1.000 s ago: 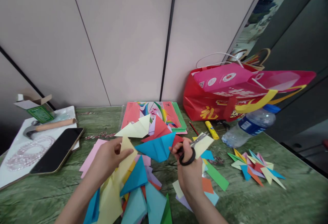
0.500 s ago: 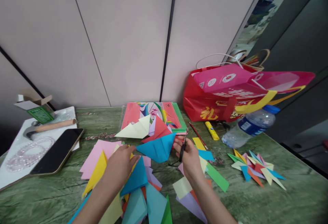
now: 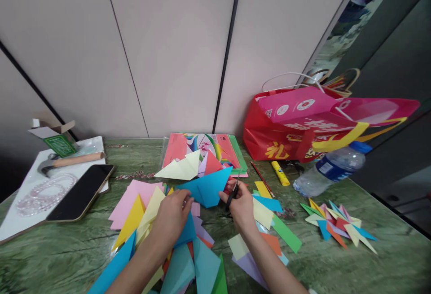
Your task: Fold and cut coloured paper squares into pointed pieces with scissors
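Note:
A blue sheet of folded paper (image 3: 208,188), creased and pointed at both ends, is held up in front of me. My left hand (image 3: 173,211) pinches its left side. Black-handled scissors (image 3: 232,195) sit in my right hand (image 3: 241,204), blades pointing up and away; this hand's thumb and fingertips also meet the paper's right edge. Behind the blue paper lie a cream folded piece (image 3: 180,168) and a red folded piece (image 3: 212,164). Under my left wrist spreads a heap of coloured papers, with a teal folded piece (image 3: 205,260) among them.
Paper offcuts, including a green strip (image 3: 286,233), lie beside my right forearm. Farther right are a folded paper star (image 3: 340,224), a water bottle (image 3: 332,168), a glue stick (image 3: 280,173) and a red bag (image 3: 269,128). At left are a phone (image 3: 81,193) and a hammer (image 3: 74,161).
My left hand has moved right along the blue paper's lower edge. The right hand has shifted slightly left, its thumb now against the paper, and the scissors have tilted. The view has shifted a little.

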A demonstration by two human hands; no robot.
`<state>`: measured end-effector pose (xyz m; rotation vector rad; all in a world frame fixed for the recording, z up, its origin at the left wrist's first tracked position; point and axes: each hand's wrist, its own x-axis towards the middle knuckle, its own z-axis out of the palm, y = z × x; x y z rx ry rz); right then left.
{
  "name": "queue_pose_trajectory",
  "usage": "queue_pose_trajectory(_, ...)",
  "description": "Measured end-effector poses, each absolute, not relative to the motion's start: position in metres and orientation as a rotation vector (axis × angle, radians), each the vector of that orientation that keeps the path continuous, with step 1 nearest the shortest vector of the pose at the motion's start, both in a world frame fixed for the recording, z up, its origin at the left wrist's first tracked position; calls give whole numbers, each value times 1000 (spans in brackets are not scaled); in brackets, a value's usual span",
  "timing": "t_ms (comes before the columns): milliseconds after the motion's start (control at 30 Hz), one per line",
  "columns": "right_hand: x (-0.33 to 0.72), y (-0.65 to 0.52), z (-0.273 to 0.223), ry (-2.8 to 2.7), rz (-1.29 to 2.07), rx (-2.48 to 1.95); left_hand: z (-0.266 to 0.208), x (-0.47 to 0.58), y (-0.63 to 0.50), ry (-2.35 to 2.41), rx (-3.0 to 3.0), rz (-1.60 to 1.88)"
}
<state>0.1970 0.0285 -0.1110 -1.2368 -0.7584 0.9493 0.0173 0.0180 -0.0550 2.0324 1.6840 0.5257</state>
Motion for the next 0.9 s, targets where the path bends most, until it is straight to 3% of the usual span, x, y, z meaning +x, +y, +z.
queue_pose_trajectory(167,200,23,-92,-614,1104,-1018,-62,13,22,1668,1789,726)
queue_pose_trajectory(367,200,22,-87,-452,1278,-853,-47,24,14,1186,1027,1035)
queue_pose_trajectory(500,197,19,-83,-422,1349,-798,-39,31,9,998,714,1062)
queue_pose_trajectory(700,195,14,-81,-462,1389,-812,-32,26,11,887,781,1111)
queue_pose_trajectory(900,192,10,-77,-529,1309,-846,-33,24,9,1066,843,1037)
